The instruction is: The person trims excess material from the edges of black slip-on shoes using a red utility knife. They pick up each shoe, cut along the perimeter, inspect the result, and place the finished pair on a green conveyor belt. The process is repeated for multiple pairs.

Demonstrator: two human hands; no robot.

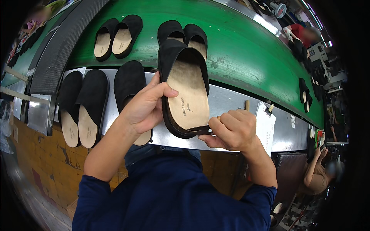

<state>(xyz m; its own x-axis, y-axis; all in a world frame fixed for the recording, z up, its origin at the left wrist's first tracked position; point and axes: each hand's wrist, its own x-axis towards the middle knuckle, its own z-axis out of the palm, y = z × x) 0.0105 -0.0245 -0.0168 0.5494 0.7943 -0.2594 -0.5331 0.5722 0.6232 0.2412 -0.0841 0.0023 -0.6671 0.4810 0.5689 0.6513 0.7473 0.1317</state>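
Note:
A black closed-toe slipper (pixel 187 92) with a beige insole is held up in front of me, its toe pointing away and its heel toward me. My left hand (pixel 148 102) grips its left side, with the thumb lying on the insole. At the heel my right hand (pixel 233 131) is closed in a fist around the end of a thin dark strip (pixel 202 131). Whether that strip belongs to the slipper or to a tool, I cannot tell. Behind my left wrist, another black slipper (pixel 130 79) lies partly hidden on the metal ledge.
A pair of slippers (pixel 86 109) rests on the metal ledge (pixel 227 100) at left. More pairs sit on the green conveyor belt (pixel 239 42), including one pair (pixel 118 37) at far left. Papers (pixel 265 127) lie right of my right hand. Other people work at the right.

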